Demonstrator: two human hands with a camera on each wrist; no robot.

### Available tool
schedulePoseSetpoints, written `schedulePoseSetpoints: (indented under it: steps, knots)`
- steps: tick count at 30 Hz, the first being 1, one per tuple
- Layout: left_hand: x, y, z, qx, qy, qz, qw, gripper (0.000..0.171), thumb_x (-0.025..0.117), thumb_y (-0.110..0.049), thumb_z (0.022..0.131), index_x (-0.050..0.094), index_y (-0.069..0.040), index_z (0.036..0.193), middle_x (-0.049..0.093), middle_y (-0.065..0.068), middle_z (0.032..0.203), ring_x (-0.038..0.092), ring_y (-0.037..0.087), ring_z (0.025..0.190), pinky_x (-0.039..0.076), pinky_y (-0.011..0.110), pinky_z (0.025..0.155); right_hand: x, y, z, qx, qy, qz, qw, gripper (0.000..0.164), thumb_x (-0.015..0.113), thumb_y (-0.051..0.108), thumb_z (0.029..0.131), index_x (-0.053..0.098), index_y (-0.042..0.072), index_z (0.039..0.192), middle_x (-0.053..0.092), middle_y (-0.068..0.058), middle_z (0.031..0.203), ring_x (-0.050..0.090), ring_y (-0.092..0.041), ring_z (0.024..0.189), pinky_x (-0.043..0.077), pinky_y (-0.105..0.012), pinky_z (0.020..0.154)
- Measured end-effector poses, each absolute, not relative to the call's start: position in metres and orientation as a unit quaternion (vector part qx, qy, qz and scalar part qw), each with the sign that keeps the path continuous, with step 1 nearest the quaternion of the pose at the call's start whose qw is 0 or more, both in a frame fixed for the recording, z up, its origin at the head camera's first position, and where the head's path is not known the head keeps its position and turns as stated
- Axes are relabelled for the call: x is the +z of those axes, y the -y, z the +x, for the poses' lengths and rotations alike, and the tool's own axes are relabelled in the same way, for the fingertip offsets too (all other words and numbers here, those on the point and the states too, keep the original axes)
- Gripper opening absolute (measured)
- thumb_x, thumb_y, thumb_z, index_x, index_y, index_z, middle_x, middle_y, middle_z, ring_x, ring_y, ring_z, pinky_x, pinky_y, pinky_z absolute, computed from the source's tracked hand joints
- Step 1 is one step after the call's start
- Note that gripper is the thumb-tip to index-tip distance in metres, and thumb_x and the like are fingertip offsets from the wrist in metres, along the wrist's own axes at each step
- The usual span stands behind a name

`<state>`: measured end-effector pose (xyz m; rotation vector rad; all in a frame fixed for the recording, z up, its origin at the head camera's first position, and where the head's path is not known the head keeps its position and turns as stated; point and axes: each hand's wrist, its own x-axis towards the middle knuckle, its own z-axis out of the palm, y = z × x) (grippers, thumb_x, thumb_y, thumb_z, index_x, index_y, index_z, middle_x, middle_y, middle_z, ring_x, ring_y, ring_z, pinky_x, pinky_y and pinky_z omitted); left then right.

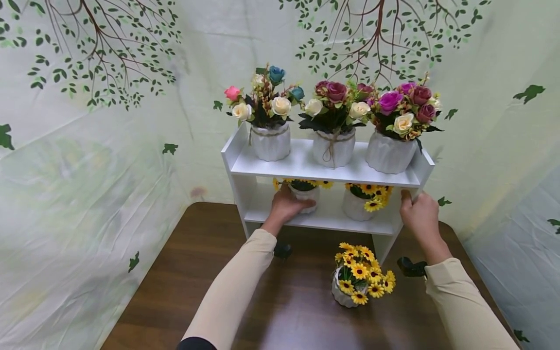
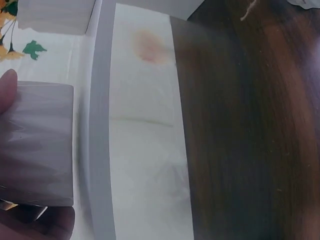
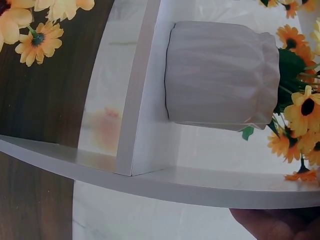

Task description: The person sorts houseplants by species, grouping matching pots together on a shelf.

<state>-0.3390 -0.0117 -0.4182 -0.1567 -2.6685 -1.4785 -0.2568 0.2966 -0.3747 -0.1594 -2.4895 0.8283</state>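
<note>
A white two-tier shelf point(image 1: 302, 170) stands on the brown table. My left hand point(image 1: 288, 204) grips a white ribbed pot point(image 1: 309, 206) of yellow sunflowers on the lower board, at its left part. In the left wrist view the thumb point(image 2: 7, 92) lies on one side of this pot point(image 2: 37, 145) and fingers on the other. My right hand point(image 1: 422, 218) holds the shelf's right side panel point(image 3: 210, 192) from outside; its fingers are partly hidden. Between the hands, a second sunflower pot point(image 1: 356, 206) sits on the lower board, touched by neither hand.
Three white pots with artificial roses, a left one point(image 1: 271, 141), a middle one point(image 1: 334, 148) and a right one point(image 1: 391, 153), line the top board. Another sunflower pot point(image 1: 343, 291) is on the table point(image 1: 297, 321) in front. A leaf-print cloth point(image 1: 109, 194) hangs behind.
</note>
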Motion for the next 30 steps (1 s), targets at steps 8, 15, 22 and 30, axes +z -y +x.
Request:
schedulePoseSetpoints:
  steps: [8, 15, 22, 30]
  knots:
    - [-0.421, -0.005, -0.345, -0.484, 0.872, -0.067, 0.030, 0.104, 0.088, -0.036, 0.070, 0.031, -0.005, 0.152, 0.056, 0.019, 0.140, 0.055, 0.035, 0.130, 0.046, 0.045, 0.109, -0.373, -0.299, -0.255, 0.305, 0.914, -0.060, 0.259, 0.036, 0.045, 0.019, 0.103, 0.061, -0.012, 0.107, 0.061, -0.031, 0.080, 0.058, -0.041, 0.071, 0.041, -0.034, 0.050]
    - [-0.421, -0.017, -0.347, -0.490, 0.869, -0.067, 0.019, 0.104, 0.089, -0.036, 0.070, 0.032, -0.006, 0.151, 0.055, 0.018, 0.141, 0.054, 0.036, 0.130, 0.045, 0.046, 0.109, -0.375, -0.300, -0.256, 0.307, 0.915, -0.057, 0.254, 0.036, 0.043, 0.020, 0.103, 0.061, -0.011, 0.106, 0.061, -0.029, 0.080, 0.058, -0.039, 0.070, 0.039, -0.030, 0.050]
    - [-0.421, -0.023, -0.348, -0.493, 0.867, -0.066, 0.008, 0.105, 0.089, -0.034, 0.070, 0.030, -0.008, 0.152, 0.055, 0.018, 0.141, 0.053, 0.035, 0.131, 0.044, 0.045, 0.110, -0.377, -0.299, -0.256, 0.306, 0.914, -0.059, 0.260, 0.037, 0.044, 0.019, 0.103, 0.062, -0.013, 0.106, 0.064, -0.035, 0.086, 0.060, -0.044, 0.073, 0.047, -0.042, 0.053]
    - [-0.423, -0.026, -0.347, -0.515, 0.854, -0.074, 0.001, 0.102, 0.089, -0.031, 0.071, 0.030, -0.008, 0.152, 0.055, 0.016, 0.141, 0.054, 0.033, 0.131, 0.044, 0.045, 0.111, -0.377, -0.298, -0.257, 0.295, 0.913, -0.055, 0.277, 0.034, 0.046, 0.017, 0.102, 0.061, -0.012, 0.096, 0.063, -0.034, 0.081, 0.058, -0.045, 0.071, 0.045, -0.046, 0.053]
